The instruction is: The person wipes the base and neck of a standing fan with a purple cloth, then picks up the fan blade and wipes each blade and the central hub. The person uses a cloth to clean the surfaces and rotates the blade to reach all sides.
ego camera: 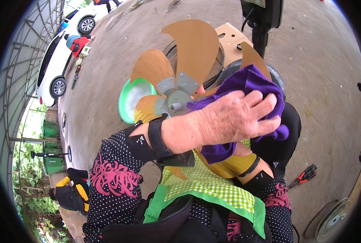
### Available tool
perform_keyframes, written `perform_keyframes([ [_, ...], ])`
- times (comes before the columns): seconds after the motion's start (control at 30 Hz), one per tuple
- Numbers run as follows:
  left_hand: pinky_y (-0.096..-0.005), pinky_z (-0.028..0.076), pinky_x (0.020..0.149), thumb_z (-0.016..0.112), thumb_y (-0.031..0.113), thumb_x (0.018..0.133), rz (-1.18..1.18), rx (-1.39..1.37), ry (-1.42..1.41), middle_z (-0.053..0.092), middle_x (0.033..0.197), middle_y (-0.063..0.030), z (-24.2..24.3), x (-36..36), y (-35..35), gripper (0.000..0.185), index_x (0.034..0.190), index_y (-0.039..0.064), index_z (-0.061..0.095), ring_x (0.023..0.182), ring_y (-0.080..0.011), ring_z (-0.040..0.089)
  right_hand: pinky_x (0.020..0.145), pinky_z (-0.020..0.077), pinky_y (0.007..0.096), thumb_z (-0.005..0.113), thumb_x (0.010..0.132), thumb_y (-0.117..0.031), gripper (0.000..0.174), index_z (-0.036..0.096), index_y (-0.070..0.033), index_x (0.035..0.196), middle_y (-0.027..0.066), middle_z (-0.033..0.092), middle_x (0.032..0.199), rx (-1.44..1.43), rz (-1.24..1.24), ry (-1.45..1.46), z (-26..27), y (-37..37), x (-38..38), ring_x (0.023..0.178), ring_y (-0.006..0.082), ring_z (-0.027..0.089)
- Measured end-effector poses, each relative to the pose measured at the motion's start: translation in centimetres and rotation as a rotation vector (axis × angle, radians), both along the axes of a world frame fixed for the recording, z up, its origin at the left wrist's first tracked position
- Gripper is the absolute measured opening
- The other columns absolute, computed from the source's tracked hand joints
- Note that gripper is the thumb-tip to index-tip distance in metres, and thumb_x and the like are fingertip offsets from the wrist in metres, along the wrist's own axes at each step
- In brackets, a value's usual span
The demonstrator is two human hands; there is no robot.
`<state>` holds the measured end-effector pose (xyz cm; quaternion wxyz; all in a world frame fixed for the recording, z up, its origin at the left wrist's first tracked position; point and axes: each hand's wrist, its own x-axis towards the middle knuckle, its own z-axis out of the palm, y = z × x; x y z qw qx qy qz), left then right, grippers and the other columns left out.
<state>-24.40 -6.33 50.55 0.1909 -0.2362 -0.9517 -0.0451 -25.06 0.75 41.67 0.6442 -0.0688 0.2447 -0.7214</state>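
Observation:
My left hand (244, 114) reaches across from the left, its fingers bunched on a purple cloth (250, 79) against the fan blades. The fan's blade wheel (195, 45) has broad gold-brown blades riveted to a grey hub (177, 101). It is held over my lap, facing up. My right hand (243, 149) comes from the lower right and passes under a blade and the cloth. It is mostly hidden; fingertips show behind the hub, holding the blade wheel from beneath. A green-checked apron (211, 185) covers my lap.
A green basin (124, 103) with whitish suds stands beyond the blades. Behind are a wire fan guard (218, 73), cardboard (229, 36) and a black stand (259, 42). Red-handled pliers (308, 176) and round discs (332, 220) lie right. People (71, 194) and white cars (56, 70) are left.

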Motion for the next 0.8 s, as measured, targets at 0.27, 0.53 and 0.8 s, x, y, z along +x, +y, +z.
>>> perform_keyframes([
  [0.27,-0.0421,0.060,0.083,0.061,0.004,0.086,0.334,-0.079,0.074,0.060,0.116,-0.0174,3.4,-1.5,-6.9,0.049,0.133,0.017,0.061,0.104,-0.0363,0.064,0.093,0.0566,0.0369,0.060,0.097,-0.018,0.049,0.049,-0.004,0.143,0.0100,0.064,0.123,-0.063,0.117,0.195,-1.4,-1.7,1.2,0.110,0.0196,0.065],
  [0.53,-0.0400,0.053,0.094,0.066,0.013,0.088,0.519,-0.029,0.563,0.069,0.113,-0.0191,8.7,2.1,-15.8,0.031,0.119,0.006,0.066,0.110,-0.0374,0.066,0.087,0.0600,0.0360,0.057,0.093,-0.010,0.055,0.045,-0.002,0.146,0.0121,0.064,0.120,0.022,0.119,0.211,-0.4,-1.6,1.1,0.111,0.0220,0.065],
  [0.8,-0.0493,0.050,0.105,0.077,0.021,0.075,0.383,0.027,-0.182,0.044,0.150,-0.0159,2.2,6.4,-8.5,0.065,0.137,0.034,0.063,0.123,-0.0400,0.053,0.081,0.0608,0.0349,0.055,0.092,-0.005,0.043,0.054,-0.002,0.135,0.0136,0.066,0.116,0.057,0.069,0.279,0.4,-1.1,1.1,0.100,0.0214,0.068],
])
